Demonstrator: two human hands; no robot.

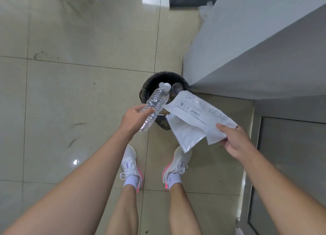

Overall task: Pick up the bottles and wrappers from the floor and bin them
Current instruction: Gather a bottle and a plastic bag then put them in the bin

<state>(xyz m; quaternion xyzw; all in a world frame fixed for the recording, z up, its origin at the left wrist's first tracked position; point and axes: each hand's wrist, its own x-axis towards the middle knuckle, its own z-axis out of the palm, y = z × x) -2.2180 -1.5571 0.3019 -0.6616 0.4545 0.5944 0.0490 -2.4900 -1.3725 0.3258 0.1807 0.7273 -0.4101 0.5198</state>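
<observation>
I am at the binning step, standing over the one bin [147, 86]. My left hand [135, 115] grips one clear bottle [157, 100], neck over the bin's mouth. A second cap [161, 84] beside it may be another bottle inside. My right hand [232, 139] pinches two white wrappers [197, 109], overlapping the bin's near right rim. Next I must bring them fully over the opening, then let go.
</observation>
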